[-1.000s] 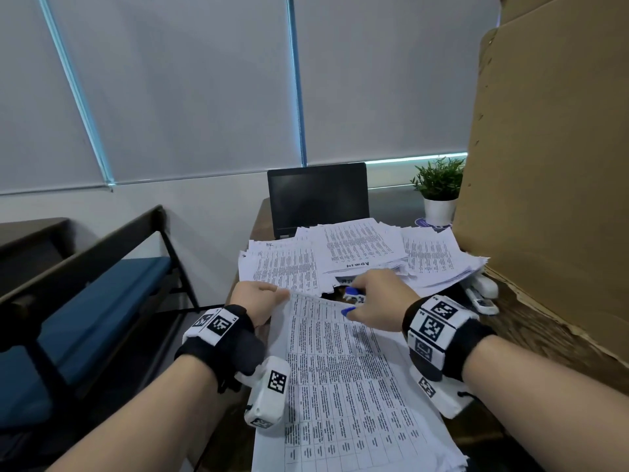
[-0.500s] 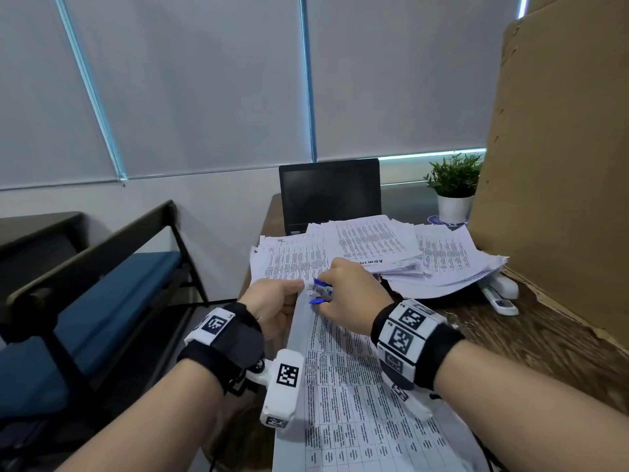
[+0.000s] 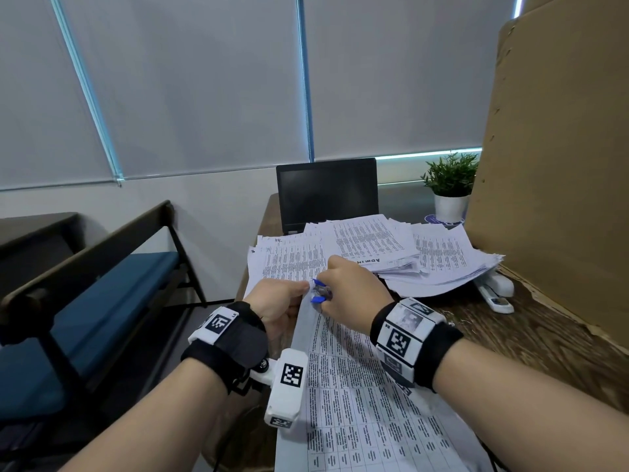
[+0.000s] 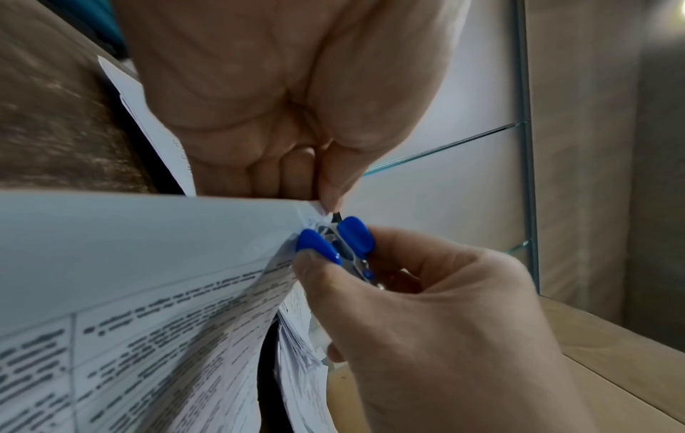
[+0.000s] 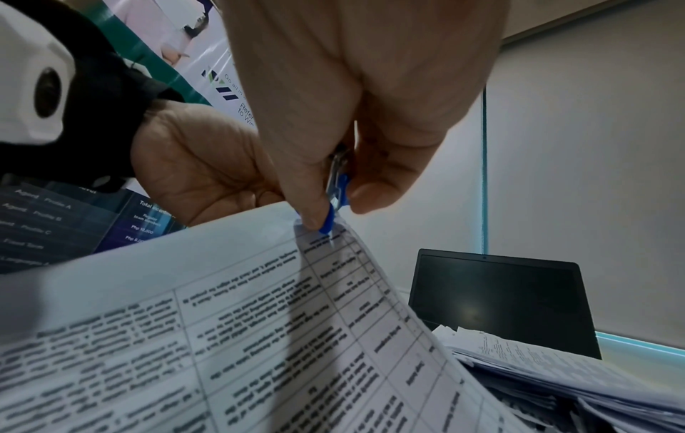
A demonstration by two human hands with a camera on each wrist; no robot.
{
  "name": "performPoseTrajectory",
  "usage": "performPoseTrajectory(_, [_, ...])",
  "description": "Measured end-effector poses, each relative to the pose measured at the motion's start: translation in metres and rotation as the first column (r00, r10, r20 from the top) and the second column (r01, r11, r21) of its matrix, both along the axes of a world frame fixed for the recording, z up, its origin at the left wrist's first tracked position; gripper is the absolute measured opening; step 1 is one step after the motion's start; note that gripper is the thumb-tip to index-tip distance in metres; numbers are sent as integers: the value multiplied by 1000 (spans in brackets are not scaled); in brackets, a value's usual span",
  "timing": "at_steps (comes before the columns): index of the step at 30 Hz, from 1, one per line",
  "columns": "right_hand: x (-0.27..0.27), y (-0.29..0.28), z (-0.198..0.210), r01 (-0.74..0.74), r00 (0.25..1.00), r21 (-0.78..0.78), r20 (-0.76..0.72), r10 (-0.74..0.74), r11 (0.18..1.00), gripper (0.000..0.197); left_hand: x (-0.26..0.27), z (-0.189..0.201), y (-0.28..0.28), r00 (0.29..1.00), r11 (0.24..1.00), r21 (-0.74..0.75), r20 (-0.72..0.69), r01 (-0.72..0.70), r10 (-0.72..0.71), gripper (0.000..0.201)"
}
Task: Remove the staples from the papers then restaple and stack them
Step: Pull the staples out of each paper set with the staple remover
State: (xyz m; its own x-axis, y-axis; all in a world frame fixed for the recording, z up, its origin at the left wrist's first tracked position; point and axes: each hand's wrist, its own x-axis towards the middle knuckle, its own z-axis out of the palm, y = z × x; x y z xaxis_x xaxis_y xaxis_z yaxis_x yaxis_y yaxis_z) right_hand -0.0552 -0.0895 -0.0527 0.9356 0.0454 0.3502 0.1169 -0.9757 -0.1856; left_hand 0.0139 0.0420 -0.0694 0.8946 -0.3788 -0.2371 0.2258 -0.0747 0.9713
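Note:
A stapled set of printed papers (image 3: 367,403) lies in front of me, its far left corner lifted off the desk. My left hand (image 3: 282,301) pinches that corner (image 4: 318,206) between thumb and curled fingers. My right hand (image 3: 350,291) squeezes a blue-and-metal staple remover (image 3: 320,292) between thumb and fingers, its jaws set against the same corner (image 5: 326,231). The blue grips (image 4: 333,240) show close up in the left wrist view. The staple itself is hidden. A white stapler (image 3: 495,291) lies on the desk at the right, partly under the loose paper piles (image 3: 374,247).
A shut-off laptop (image 3: 326,195) stands behind the piles. A potted plant (image 3: 451,185) sits at the back right, beside a tall cardboard sheet (image 3: 558,165). The wooden desk (image 3: 531,338) shows bare at the right. A blue-cushioned bench (image 3: 88,301) stands to the left.
The corner of the papers has risen off the desk between both hands. My right hand brought the staple remover left onto that corner, where my left hand now pinches it.

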Motion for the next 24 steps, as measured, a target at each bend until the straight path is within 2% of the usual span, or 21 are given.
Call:
performPoseTrajectory(10, [-1,-4,-3,-18,1000,-67,-22,17,998,26,0,-3,-2,998,999,42,47,31,-32,20])
performPoseTrajectory(14, [-1,-5,-7,2,1000,4,10,-2,1000,28,0,-5,1,998,999,5,46,53,-53,17])
performPoseTrajectory(17, [-1,-9,-9,33,999,61,4,-33,998,23,0,-10,4,991,992,19,52,122,-123,14])
performPoseTrajectory(21, [1,-11,-11,59,998,87,-40,-56,994,16,-4,-14,4,948,948,234,184,214,-259,19])
performPoseTrajectory(24, [3,-10,-11,59,996,77,-64,-55,995,16,-4,-16,0,878,900,415,371,136,-303,22])
